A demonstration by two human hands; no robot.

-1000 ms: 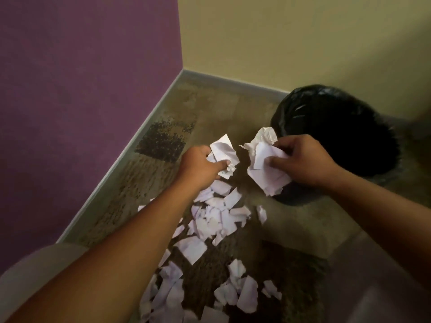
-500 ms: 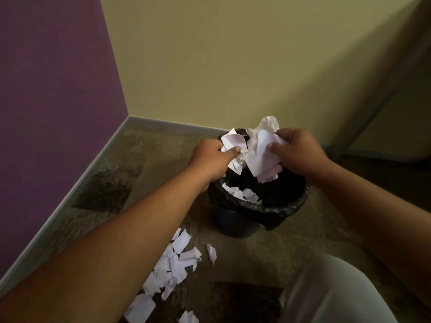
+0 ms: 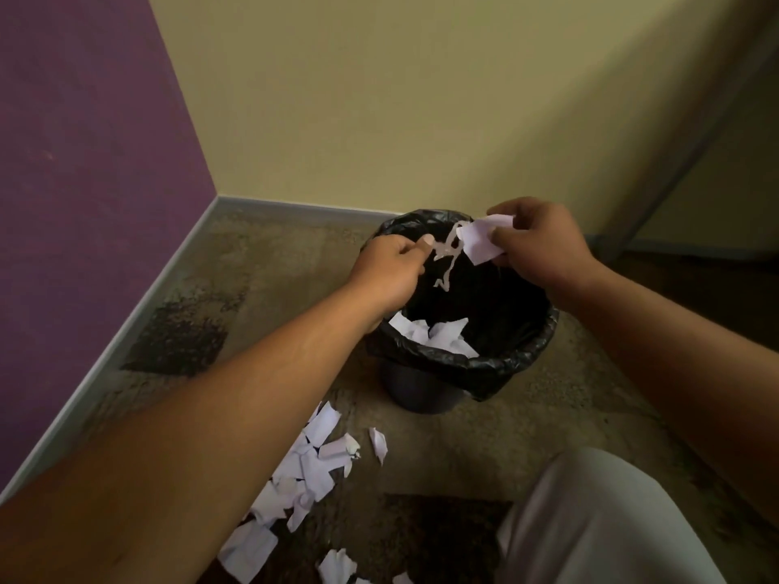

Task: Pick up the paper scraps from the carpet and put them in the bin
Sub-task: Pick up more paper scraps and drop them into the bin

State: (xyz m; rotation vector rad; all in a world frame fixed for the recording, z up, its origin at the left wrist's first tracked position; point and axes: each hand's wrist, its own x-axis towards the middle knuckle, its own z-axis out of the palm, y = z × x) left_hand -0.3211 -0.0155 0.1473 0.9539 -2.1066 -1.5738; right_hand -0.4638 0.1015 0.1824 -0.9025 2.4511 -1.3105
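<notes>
**Q:** How are the hands positioned?

**A:** Both are held above the bin [image 3: 421, 394]. It is fitted with a black liner [image 3: 520, 358] and stands on the carpet [image 3: 527, 436], near the corner formed by the purple wall [image 3: 84, 162] and the yellow wall [image 3: 421, 99].

**Q:** What is the finger state?

**A:** On the right hand [image 3: 543, 242], a white paper scrap [image 3: 480, 242] is pinched between thumb and curled fingers, over the far rim. On the left hand [image 3: 392, 267], the fingers are curled inward and the thumb is laid across them. A blurred scrap [image 3: 446, 263] is seen just beside that thumb, over the opening. Contact cannot be confirmed because of the blur.

**Q:** Where is the remaining paper located?

**A:** Several white pieces [image 3: 434, 335] are lying inside the bin, against its near wall. A loose pile of scraps [image 3: 316, 461] is spread on the carpet on the near side of the bin, partly hidden by the left forearm. A knee [image 3: 598, 520] in light fabric is seen at lower right.
</notes>
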